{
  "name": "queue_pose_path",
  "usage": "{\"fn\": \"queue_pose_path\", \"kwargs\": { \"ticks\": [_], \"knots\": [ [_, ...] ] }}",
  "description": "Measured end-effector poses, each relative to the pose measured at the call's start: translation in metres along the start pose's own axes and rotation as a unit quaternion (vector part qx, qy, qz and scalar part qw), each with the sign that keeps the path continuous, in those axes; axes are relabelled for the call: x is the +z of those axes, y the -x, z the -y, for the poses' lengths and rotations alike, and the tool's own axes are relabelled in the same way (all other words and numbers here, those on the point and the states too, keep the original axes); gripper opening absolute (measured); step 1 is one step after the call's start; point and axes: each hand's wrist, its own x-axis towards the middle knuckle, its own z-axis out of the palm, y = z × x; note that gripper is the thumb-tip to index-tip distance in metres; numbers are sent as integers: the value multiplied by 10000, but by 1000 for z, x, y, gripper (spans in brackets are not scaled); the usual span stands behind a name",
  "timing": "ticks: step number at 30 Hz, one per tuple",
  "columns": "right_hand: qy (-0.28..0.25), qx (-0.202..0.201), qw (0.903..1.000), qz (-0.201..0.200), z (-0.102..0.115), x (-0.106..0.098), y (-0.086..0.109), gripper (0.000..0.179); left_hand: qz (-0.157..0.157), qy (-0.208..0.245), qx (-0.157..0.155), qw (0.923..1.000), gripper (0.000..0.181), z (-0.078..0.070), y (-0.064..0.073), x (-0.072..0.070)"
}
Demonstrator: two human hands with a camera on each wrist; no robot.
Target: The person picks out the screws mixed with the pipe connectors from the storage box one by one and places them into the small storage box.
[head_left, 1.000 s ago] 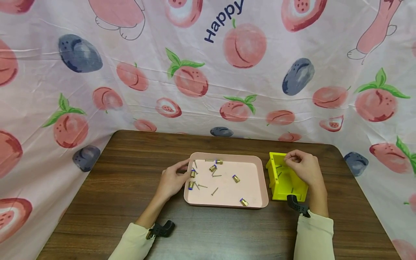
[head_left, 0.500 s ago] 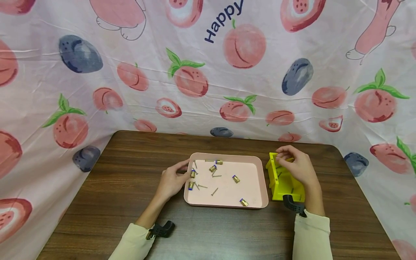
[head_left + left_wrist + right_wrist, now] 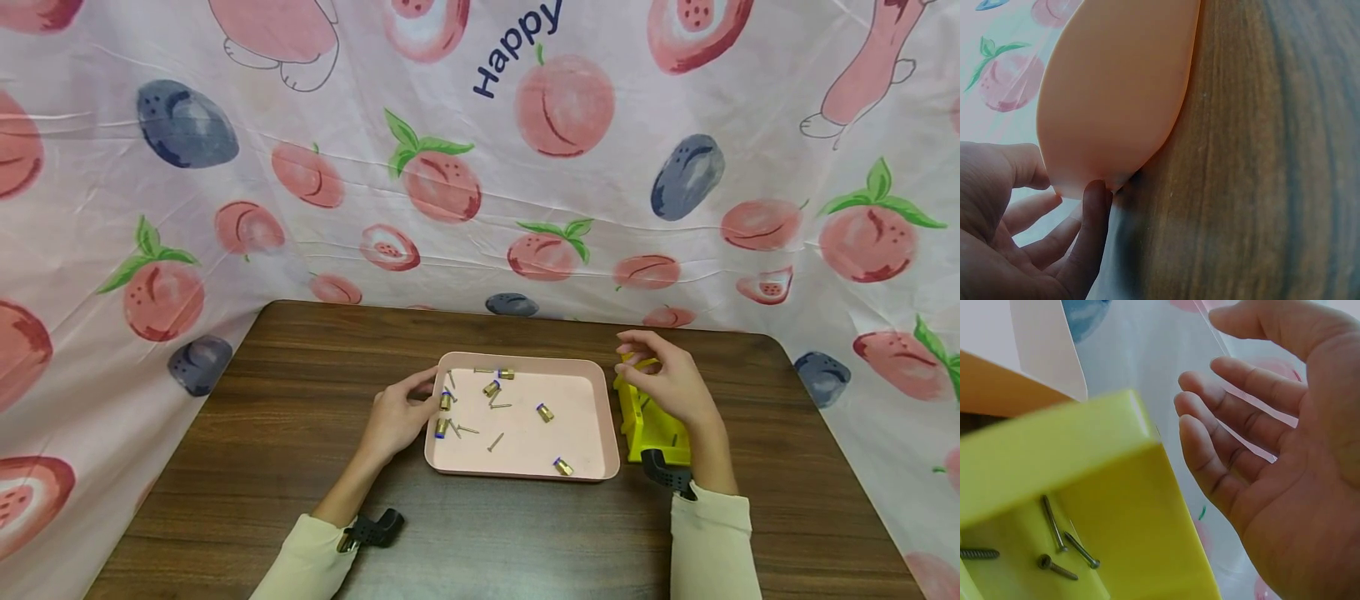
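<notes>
My left hand (image 3: pixel 399 417) holds the left edge of a shallow pink tray (image 3: pixel 525 477). In the left wrist view its fingertips lie against the outer wall of the tray (image 3: pixel 1122 75), between rim and base. Several brass fittings (image 3: pixel 545 412) with blue rings and several screws (image 3: pixel 496 442) lie scattered in the tray. My right hand (image 3: pixel 667 379) hovers over the far part of a yellow bin (image 3: pixel 633 446), its fingers loosely bent and spread from the thumb, holding nothing. Inside the bin, several screws (image 3: pixel 1054 525) show in the right wrist view.
Both containers stand side by side on a dark wooden table (image 3: pixel 315 358), with a narrow gap between them. A fruit-print cloth (image 3: pixel 465 275) hangs behind the table and along its sides. Each wrist wears a black camera mount (image 3: pixel 375 528).
My right hand has moved left across the bin toward the tray, and its thumb and fingers have spread apart. The left hand and tray have stayed put.
</notes>
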Motion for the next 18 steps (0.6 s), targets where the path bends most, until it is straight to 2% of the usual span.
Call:
{"fn": "queue_pose_path", "kwargs": {
  "ticks": [3,5,6,8,10,13,18],
  "knots": [
    [-132,-40,9999,88,2,4,-2,46,-4,-19,16,10000,49,6,-3,2],
    [-187,-41,9997,152,4,7,-3,49,27,-34,11,10000,49,21,-10,5],
    [-200,-37,9996,181,4,8,-4,50,61,-40,-68,10000,50,23,-11,5],
    [-211,-49,9995,228,5,11,-5,51,69,4,8,10000,50,25,-12,6],
    [-238,-65,9993,273,6,14,-6,52,59,40,38,10000,50,19,-8,4],
    [-298,-110,9990,324,7,18,-8,52,50,65,85,9999,48,-2,1,-1],
    [-306,-145,9984,444,8,23,-10,53,66,-35,-92,9999,49,-7,2,-1]
  ]
}}
